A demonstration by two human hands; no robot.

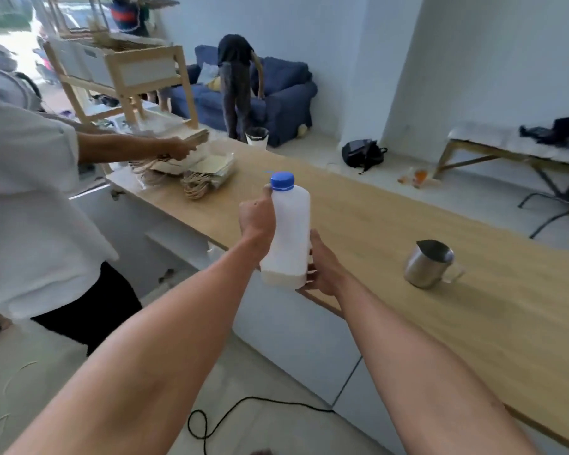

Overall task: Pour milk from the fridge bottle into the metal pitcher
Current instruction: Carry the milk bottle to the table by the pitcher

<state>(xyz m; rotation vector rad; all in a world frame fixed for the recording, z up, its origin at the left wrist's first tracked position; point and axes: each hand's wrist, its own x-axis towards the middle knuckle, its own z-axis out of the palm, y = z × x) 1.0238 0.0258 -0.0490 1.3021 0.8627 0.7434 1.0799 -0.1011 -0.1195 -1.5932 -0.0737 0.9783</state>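
Observation:
I hold a white plastic milk bottle [289,231] upright in the air over the near edge of the wooden counter [391,231]. Its blue cap [282,181] is on, and only a shallow layer of milk shows at the bottom. My left hand [256,218] grips the bottle's upper left side. My right hand [322,267] supports its lower right side and base. The metal pitcher [429,264] stands upright and open on the counter to the right of the bottle, handle pointing right, well apart from both hands.
A person in a white shirt [30,198] stands at the left, handling paper bags [197,169] at the counter's far end. A black cable [243,412] lies on the floor below. Another person bends by a blue sofa [276,96]; a bench [512,149] stands at the right.

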